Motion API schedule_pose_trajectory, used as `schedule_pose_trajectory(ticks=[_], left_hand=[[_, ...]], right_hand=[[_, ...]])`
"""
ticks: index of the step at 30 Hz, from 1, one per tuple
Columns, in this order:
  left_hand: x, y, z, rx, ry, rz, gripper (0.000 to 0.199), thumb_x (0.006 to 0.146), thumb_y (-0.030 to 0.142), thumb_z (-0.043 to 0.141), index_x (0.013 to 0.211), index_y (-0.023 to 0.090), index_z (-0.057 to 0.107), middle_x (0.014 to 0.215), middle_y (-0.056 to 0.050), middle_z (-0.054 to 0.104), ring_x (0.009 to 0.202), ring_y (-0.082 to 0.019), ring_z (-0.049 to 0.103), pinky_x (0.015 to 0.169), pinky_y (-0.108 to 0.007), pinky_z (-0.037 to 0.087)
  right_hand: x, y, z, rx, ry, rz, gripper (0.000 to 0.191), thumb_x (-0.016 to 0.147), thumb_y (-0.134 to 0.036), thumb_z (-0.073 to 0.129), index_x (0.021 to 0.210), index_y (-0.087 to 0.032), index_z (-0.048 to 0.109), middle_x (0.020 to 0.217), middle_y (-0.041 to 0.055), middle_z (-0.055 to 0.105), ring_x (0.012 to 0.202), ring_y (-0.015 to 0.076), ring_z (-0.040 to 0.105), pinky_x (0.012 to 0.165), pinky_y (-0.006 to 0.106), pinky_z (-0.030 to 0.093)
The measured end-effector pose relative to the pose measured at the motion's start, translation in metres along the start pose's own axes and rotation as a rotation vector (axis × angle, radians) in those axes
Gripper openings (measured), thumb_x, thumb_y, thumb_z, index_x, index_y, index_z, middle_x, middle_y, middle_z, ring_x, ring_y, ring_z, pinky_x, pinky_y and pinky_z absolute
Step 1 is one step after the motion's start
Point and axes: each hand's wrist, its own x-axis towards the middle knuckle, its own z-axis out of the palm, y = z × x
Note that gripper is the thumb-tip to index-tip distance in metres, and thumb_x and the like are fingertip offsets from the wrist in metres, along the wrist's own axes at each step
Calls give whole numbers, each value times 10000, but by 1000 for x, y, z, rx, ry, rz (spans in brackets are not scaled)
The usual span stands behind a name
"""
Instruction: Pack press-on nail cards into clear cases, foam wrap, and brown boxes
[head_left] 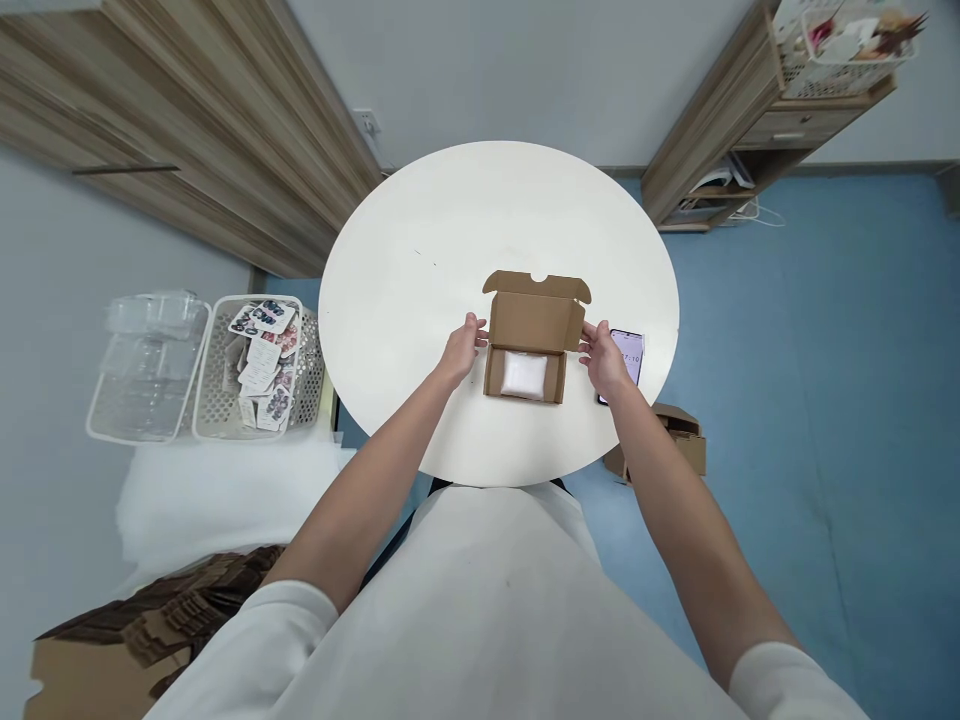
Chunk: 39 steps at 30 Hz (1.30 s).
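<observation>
A small brown cardboard box (pixel 537 322) stands on the round white table with its lid raised and its flaps spread. Inside lies a white wrapped packet (pixel 524 376). My left hand (pixel 463 350) is beside the box's left edge, fingers apart, holding nothing. At the right edge of the lid is my right hand (pixel 602 358), its fingers also apart; whether the fingertips touch the cardboard is hard to tell. A phone (pixel 628 352) lies partly under my right hand and wrist.
The white table (pixel 495 200) has a rounded edge. On the left are a basket of printed cards (pixel 304 385), a basket with clear plastic (pixel 146 375) and stacked cardboard (pixel 105 675). Brown boxes (pixel 690 445) sit below the table's right side, near a wooden cabinet (pixel 712 110).
</observation>
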Motion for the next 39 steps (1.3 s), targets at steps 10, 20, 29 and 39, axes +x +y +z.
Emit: schedule_pose_trajectory(ticks=[10,20,29,39], left_hand=[[-15,-2,-11,-9,-247,-65,743,801,657,32,1289,249,417,990,-67,609,944,-178,579,781,-307,431],[-35,-13,-20,38,-336,-48,667,831,610,82,1192,264,524,1194,-77,554,1004,-215,559,804,-362,444],[-58,-43,3,462,-110,136,387,767,374,516,1118,210,523,1110,-80,493,673,-121,557,727,-334,484],[-75,-62,18,691,81,273,322,764,246,504,1083,203,497,1101,-96,489,1007,-236,514,836,-388,444]], right_hand=[[-18,-1,11,123,-105,-24,685,805,-651,97,1225,-262,474,1068,31,564,811,153,565,749,305,483],[-45,18,0,4,-198,5,676,836,-610,67,1231,-240,472,1201,52,537,1070,186,517,856,363,448],[-67,44,16,-315,-55,-45,450,761,-418,516,1175,-244,494,1124,74,458,865,155,543,785,358,481],[-85,68,47,-520,80,-238,420,784,-266,451,1201,-215,431,1171,109,411,1077,232,445,894,406,423]])
